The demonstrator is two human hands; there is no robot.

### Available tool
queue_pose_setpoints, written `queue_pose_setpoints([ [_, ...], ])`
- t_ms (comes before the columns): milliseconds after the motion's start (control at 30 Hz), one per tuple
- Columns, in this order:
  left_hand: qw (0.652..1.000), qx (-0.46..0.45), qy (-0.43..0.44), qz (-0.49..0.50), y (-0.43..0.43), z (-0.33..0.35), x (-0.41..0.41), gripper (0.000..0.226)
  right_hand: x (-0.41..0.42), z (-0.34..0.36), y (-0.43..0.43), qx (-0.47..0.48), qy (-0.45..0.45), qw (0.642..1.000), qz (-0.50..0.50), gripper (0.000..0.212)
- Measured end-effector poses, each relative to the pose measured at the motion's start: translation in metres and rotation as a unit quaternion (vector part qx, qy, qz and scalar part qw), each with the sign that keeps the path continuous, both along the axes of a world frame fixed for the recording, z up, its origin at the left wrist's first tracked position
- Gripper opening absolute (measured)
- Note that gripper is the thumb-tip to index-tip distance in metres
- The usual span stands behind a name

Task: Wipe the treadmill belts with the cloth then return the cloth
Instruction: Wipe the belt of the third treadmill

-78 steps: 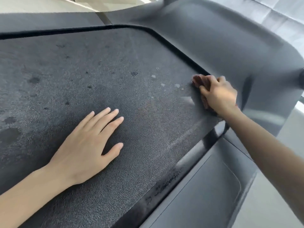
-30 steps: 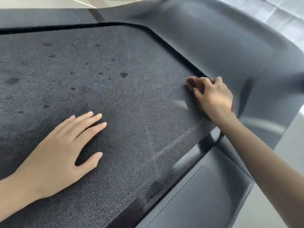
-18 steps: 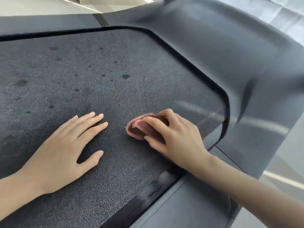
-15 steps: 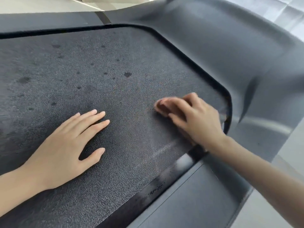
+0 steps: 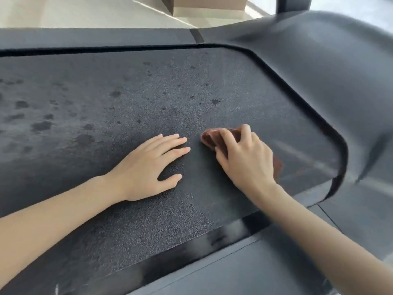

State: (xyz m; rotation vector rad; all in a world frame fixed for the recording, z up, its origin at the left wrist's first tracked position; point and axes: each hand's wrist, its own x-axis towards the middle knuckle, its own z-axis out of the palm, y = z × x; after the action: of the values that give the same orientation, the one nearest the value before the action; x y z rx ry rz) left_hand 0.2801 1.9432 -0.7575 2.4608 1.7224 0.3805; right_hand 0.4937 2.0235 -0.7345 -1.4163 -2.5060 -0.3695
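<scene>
A dark textured treadmill belt (image 5: 106, 107) fills most of the view, with many darker wet-looking spots on its left and middle. My right hand (image 5: 246, 160) presses a bunched reddish-brown cloth (image 5: 210, 138) onto the belt just right of centre; most of the cloth is hidden under the palm. My left hand (image 5: 153, 165) lies flat on the belt beside it, fingers spread, holding nothing. The fingertips of the two hands are a short gap apart.
A smooth grey motor cover (image 5: 331, 71) curves around the belt's right end. A grey side rail (image 5: 244, 273) runs along the near edge, another rail (image 5: 95, 37) along the far edge. Pale floor and a beige box (image 5: 208, 5) lie beyond.
My right hand has swept the cloth from the belt's right end back toward my left hand. The view has shifted, so my left hand now appears nearer the centre.
</scene>
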Motion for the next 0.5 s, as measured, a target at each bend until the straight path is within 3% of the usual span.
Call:
queue_pose_setpoints([
  [100, 1.0, 0.0, 0.011, 0.02, -0.014, 0.005, -0.003, 0.055, -0.001, 0.003, 0.005, -0.034, -0.005, 0.999, 0.04, 0.035],
  [300, 0.993, -0.023, 0.017, 0.118, -0.12, 0.006, -0.054, 0.057, 0.022, 0.011, 0.035, -0.085, 0.042, 0.991, -0.098, 0.042],
  [500, 0.969, -0.058, 0.027, 0.24, -0.208, 0.011, -0.097, 0.055, -0.052, 0.006, -0.01, -0.079, 0.052, 0.995, 0.016, 0.036],
])
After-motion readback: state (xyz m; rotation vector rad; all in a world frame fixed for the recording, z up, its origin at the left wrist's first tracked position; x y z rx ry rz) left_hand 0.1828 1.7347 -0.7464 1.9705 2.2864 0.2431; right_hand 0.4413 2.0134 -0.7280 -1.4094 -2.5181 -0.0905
